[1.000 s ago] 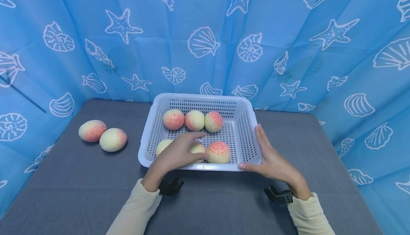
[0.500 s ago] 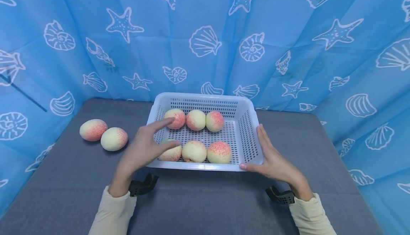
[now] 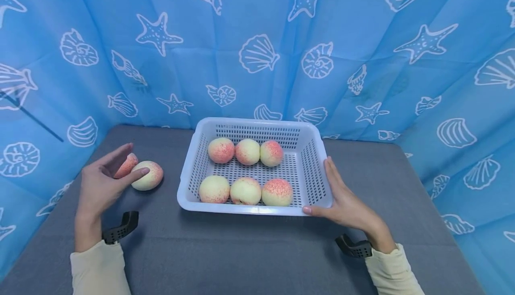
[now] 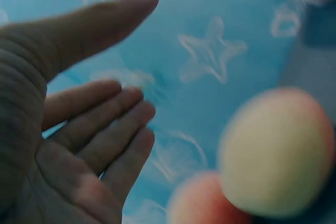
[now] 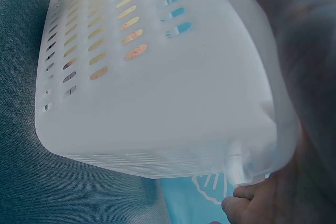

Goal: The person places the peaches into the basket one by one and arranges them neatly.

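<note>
My left hand hovers beside two loose peaches on the left of the table, thumb and fingers spread apart. The nearer peach is pale yellow with a red blush; the thumb tip overlaps its edge, and whether they touch I cannot tell. Behind the hand a redder peach is partly hidden. In the left wrist view the palm holds nothing, and both peaches look blurred. My right hand grips the near right corner of a white plastic basket, thumb on the front rim and fingers along the right side.
Inside the basket several peaches stand in two rows, a back row and a front row. Grey cloth covers the table. A blue curtain with white shells and starfish hangs behind and at both sides.
My left hand has left the front row of peaches in the basket and moved left to the loose peaches on the table. The right hand stays at the basket's corner.
</note>
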{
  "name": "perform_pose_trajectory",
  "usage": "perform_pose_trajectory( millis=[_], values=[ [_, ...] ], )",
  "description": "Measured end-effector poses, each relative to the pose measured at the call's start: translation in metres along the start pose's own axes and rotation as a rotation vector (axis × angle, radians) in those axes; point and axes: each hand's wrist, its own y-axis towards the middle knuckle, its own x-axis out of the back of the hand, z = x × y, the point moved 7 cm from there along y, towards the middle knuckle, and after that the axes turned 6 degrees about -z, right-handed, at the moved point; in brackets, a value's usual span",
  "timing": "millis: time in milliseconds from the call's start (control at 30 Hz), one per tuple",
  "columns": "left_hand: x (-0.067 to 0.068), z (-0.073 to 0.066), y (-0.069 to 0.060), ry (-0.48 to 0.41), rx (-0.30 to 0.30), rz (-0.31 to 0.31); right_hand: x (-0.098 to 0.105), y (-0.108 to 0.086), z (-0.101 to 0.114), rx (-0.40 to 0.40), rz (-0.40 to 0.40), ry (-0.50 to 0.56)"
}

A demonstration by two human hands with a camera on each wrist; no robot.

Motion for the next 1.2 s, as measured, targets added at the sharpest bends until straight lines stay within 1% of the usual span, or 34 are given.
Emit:
perform_pose_trajectory(
  millis=[67,167,233,333,467,600,733,833,867,967,1067,1133,1200],
  values=[
    [-0.004,0.015,0.000,0.028,0.023,0.055,0.000,0.000,0.000,-0.003,0.000,0.001],
    [-0.011,0.034,0.000,0.039,0.073,0.121,0.000,0.000,0.000,-0.007,0.002,0.003],
    [-0.014,0.044,-0.001,0.032,0.092,0.133,0.000,0.000,0.000,-0.005,0.002,0.005],
    [-0.017,0.050,0.000,0.012,0.083,0.114,0.000,-0.001,0.001,0.000,0.002,0.005],
    [-0.020,0.053,0.000,0.011,0.064,0.085,0.000,-0.001,0.000,0.000,0.000,0.001],
    [-0.021,0.053,0.000,0.026,0.053,0.085,-0.001,0.000,-0.001,-0.008,0.001,-0.001],
    [-0.022,0.053,0.001,0.003,0.043,0.083,-0.001,0.000,-0.001,-0.008,0.000,-0.002],
    [-0.024,0.052,0.002,-0.037,0.069,0.060,-0.001,0.000,-0.002,-0.009,0.000,-0.004],
    [-0.024,0.053,0.003,-0.046,0.085,0.052,-0.001,-0.001,-0.002,-0.010,0.001,-0.006],
    [-0.027,0.053,0.003,-0.049,0.138,0.053,-0.001,-0.001,-0.002,-0.012,0.002,-0.005],
    [-0.032,0.054,0.004,-0.017,0.163,0.089,-0.001,-0.001,-0.002,-0.012,0.001,-0.005],
    [-0.036,0.055,0.004,0.001,0.165,0.131,0.000,0.000,-0.002,-0.013,0.000,-0.006],
    [-0.042,0.058,0.004,0.002,0.173,0.181,0.000,0.000,-0.002,-0.013,0.001,-0.007]
  ],
)
